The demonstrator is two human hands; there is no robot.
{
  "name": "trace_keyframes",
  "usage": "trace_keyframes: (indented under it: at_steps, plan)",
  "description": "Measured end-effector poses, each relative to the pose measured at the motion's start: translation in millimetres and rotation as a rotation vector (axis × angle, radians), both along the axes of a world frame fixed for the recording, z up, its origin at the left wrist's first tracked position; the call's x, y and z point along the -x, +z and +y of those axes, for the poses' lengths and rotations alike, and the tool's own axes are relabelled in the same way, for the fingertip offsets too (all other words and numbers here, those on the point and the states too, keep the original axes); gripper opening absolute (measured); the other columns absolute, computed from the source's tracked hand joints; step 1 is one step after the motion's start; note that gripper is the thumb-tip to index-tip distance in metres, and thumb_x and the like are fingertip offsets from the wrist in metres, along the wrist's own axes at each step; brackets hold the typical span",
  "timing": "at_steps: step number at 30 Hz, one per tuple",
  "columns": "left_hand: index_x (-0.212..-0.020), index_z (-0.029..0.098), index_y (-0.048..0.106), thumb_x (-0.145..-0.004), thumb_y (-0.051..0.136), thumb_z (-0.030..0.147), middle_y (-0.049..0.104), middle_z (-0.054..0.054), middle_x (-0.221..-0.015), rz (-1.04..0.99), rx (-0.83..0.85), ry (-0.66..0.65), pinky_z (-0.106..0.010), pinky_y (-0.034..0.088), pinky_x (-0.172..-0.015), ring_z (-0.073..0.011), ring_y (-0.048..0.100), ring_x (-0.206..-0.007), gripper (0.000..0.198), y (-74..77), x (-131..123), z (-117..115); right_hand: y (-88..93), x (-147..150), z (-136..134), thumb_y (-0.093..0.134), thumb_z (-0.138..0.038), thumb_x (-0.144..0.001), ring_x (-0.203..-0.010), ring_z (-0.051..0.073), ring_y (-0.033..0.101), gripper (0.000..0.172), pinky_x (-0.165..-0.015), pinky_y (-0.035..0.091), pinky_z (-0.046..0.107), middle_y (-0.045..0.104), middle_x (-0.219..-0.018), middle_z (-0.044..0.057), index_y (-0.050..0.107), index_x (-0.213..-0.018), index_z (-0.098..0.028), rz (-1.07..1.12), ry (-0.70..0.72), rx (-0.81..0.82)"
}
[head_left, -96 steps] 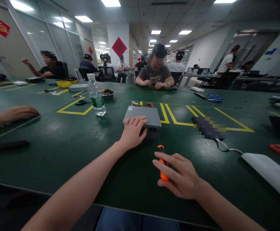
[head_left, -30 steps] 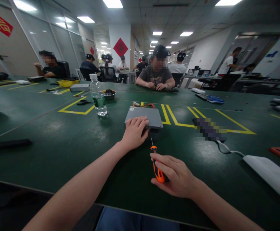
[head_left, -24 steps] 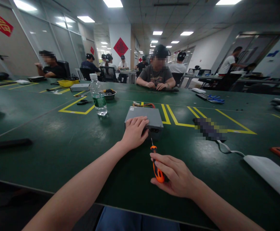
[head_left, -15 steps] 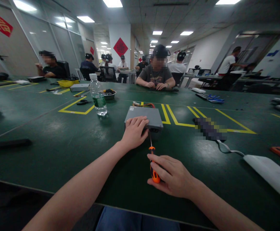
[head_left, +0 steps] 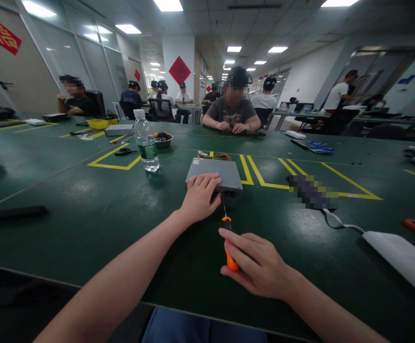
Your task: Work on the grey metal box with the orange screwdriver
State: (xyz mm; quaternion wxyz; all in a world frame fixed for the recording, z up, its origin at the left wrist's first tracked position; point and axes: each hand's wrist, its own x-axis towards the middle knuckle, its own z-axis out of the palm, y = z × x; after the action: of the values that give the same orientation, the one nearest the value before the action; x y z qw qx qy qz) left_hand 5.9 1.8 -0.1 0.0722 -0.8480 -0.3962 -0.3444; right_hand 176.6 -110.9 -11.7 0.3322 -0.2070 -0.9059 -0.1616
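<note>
The left hand (head_left: pixel 202 193) clasps the near edge of the grey computer power supply unit (head_left: pixel 225 172) on the green table (head_left: pixel 86 228), apparently to steady it against the orange-and-black screwdriver (head_left: pixel 226 223), which the right hand (head_left: pixel 261 264) grips loosely by the handle, shaft pointed at the unit's near face. Tip contact cannot be confirmed, the left hand hiding part of that face. Wires (head_left: pixel 222 156) lie behind the unit, a water bottle (head_left: pixel 146 145) stands upright to its left, and a white slab-shaped device (head_left: pixel 400 255) lies well to its right.
</note>
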Motion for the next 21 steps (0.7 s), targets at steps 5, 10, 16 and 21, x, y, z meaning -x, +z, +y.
trace_keyframes:
  at_steps: [5, 10, 16, 21]
  plan:
    - [-0.115, 0.021, 0.05, -0.082, 0.05, 0.026, 0.052, -0.005, -0.129, -0.007, -0.004, 0.0, -0.04, 0.028, -0.099, -0.0227, 0.042, -0.12, 0.033, -0.3, 0.2, 0.1, 1.1, 2.2, -0.6, 0.049, -0.036, -0.089, -0.095, 0.021, 0.062, 0.034, -0.075, 0.054, 0.032, 0.062, -0.109, 0.02, 0.048, -0.109, -0.008, 0.025, -0.004, 0.054]
    - [-0.115, 0.022, 0.05, -0.082, 0.049, 0.026, 0.052, -0.005, -0.129, -0.004, 0.009, 0.005, -0.042, 0.028, -0.099, -0.0238, 0.042, -0.12, 0.034, 0.5, 0.2, -0.5, 9.0, 5.0, -3.1, 0.038, -0.027, -0.093, -0.101, 0.022, 0.061, 0.031, -0.077, 0.054, 0.033, 0.061, -0.111, 0.019, 0.052, -0.117, -0.011, -0.096, -0.023, 0.037]
    - [-0.115, 0.021, 0.05, -0.082, 0.049, 0.026, 0.052, -0.005, -0.129, 0.001, 0.007, 0.007, -0.04, 0.027, -0.1, -0.0225, 0.041, -0.121, 0.033, 0.2, 0.1, -0.3, -0.6, 4.0, 0.3, 0.054, -0.025, -0.088, -0.091, 0.019, 0.064, 0.025, -0.074, 0.054, 0.029, 0.061, -0.111, 0.022, 0.052, -0.105, -0.006, -0.011, 0.028, -0.042]
    - [-0.114, 0.021, 0.05, -0.082, 0.049, 0.026, 0.053, -0.005, -0.129, -0.004, -0.003, 0.003, -0.04, 0.027, -0.099, -0.022, 0.042, -0.121, 0.032, 0.5, -0.2, -0.6, -2.1, 2.9, 0.3, 0.05, -0.029, -0.09, -0.099, 0.021, 0.061, 0.03, -0.076, 0.055, 0.031, 0.061, -0.11, 0.022, 0.048, -0.109, -0.007, 0.002, 0.015, 0.0]
